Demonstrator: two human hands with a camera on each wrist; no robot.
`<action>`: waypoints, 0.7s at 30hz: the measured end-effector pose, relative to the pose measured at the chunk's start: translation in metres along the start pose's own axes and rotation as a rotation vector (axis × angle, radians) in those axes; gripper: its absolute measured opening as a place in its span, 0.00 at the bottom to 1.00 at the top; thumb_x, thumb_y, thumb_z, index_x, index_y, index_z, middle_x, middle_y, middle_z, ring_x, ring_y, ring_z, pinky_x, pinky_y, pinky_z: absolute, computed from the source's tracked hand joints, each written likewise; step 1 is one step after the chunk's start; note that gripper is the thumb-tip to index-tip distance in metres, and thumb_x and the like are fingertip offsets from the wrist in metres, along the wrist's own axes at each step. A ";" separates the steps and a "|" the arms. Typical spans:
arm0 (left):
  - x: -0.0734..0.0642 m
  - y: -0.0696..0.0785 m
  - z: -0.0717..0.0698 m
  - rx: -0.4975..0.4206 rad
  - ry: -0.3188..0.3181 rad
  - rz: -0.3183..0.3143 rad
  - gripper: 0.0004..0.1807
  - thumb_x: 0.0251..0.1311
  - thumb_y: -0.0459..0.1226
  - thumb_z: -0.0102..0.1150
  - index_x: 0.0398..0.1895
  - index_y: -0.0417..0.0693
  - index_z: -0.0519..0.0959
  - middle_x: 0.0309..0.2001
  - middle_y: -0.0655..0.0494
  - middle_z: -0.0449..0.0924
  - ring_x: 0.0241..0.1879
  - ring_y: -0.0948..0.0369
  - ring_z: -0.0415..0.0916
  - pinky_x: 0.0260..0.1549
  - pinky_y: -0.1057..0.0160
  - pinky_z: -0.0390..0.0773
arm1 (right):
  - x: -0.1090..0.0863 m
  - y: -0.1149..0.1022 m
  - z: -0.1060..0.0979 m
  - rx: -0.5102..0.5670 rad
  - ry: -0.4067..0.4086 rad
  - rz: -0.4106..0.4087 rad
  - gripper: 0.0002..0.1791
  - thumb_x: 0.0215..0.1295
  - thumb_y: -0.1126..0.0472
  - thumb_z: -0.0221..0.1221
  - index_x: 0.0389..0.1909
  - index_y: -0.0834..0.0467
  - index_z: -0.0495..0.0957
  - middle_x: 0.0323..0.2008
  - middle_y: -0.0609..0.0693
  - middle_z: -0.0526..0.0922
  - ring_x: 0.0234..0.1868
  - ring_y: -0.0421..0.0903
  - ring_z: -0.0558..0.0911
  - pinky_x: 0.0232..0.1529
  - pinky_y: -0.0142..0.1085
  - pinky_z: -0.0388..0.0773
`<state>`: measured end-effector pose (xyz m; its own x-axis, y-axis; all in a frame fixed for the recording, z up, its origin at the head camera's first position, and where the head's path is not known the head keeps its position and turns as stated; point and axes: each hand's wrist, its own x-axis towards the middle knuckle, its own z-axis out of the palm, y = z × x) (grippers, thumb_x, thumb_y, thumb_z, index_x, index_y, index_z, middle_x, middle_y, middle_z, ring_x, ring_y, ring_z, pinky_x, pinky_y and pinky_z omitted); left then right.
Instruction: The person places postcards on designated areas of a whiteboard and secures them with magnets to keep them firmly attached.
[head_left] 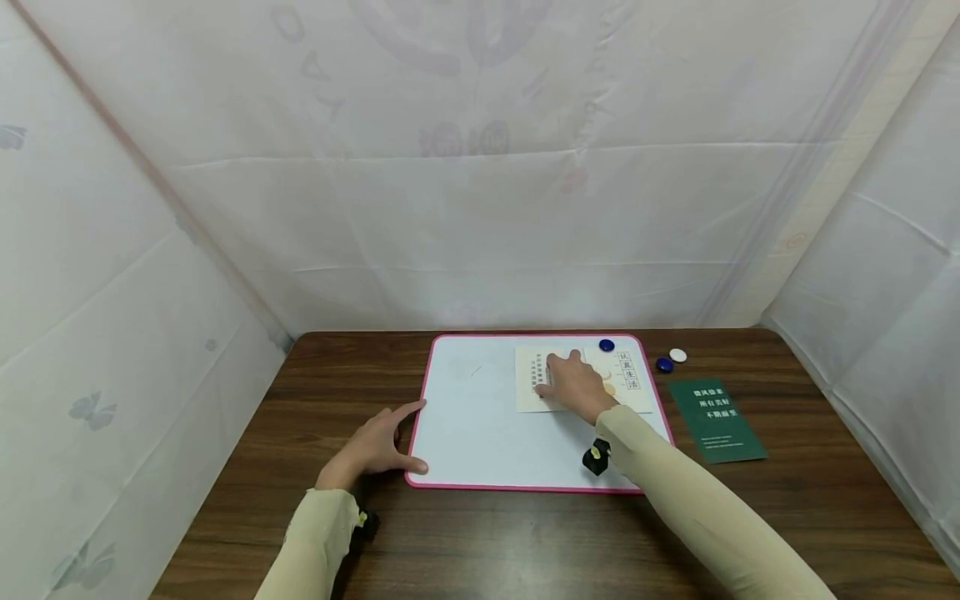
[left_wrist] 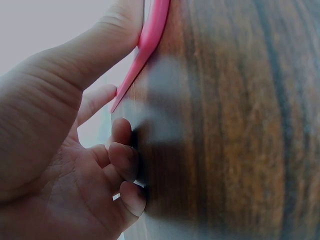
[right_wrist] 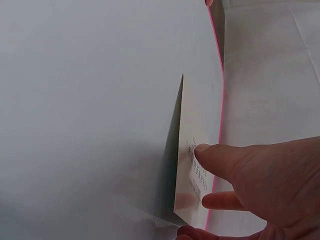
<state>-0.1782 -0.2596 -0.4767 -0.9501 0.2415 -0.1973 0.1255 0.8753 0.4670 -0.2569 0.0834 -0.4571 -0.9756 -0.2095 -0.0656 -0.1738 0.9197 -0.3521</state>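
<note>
A whiteboard [head_left: 480,446] with a pink rim lies flat on the table. At its left edge, my left hand [head_left: 372,440] rests with thumb and index finger spread apart, both touching the rim [left_wrist: 155,32]; its other fingers bend beside the wood. On the board's right half, my right hand [head_left: 573,385] touches a cream card [head_left: 527,383] printed with small dark text. Its thumb [right_wrist: 217,157] and a finger lie on the card face, and one long card edge [right_wrist: 179,145] appears raised over a shadow. Beside it lies a card with large characters [head_left: 630,371], partly behind the hand.
A blue magnet [head_left: 607,344] sits at the top edge of the card with large characters. Right of the board are another blue magnet [head_left: 664,365], a white magnet [head_left: 678,355] and a green card [head_left: 717,421]. White sheeting [head_left: 480,250] surrounds the wooden table [head_left: 510,542].
</note>
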 end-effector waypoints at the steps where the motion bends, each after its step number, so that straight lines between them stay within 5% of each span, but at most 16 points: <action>1: 0.000 0.000 0.000 -0.001 -0.001 -0.002 0.60 0.31 0.60 0.77 0.73 0.61 0.59 0.51 0.46 0.72 0.48 0.52 0.71 0.50 0.44 0.73 | 0.000 0.000 0.000 -0.004 -0.001 0.000 0.26 0.59 0.46 0.65 0.53 0.59 0.75 0.41 0.59 0.73 0.29 0.49 0.75 0.24 0.39 0.71; 11: 0.002 -0.002 0.000 -0.006 0.002 -0.013 0.60 0.31 0.59 0.78 0.73 0.62 0.59 0.50 0.48 0.72 0.45 0.55 0.70 0.48 0.47 0.74 | 0.002 0.010 -0.008 -0.034 0.058 -0.022 0.26 0.60 0.44 0.64 0.56 0.53 0.76 0.45 0.55 0.77 0.33 0.48 0.76 0.26 0.41 0.73; 21: 0.002 -0.002 0.000 -0.007 0.006 0.007 0.60 0.31 0.60 0.77 0.73 0.61 0.59 0.56 0.43 0.71 0.54 0.48 0.72 0.51 0.40 0.72 | 0.003 0.034 -0.017 -0.032 0.129 -0.123 0.24 0.60 0.45 0.64 0.53 0.52 0.78 0.47 0.58 0.76 0.39 0.52 0.74 0.22 0.38 0.72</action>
<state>-0.1802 -0.2613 -0.4781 -0.9510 0.2453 -0.1883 0.1307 0.8707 0.4742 -0.2676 0.1194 -0.4532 -0.9556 -0.2782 0.0974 -0.2948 0.9005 -0.3196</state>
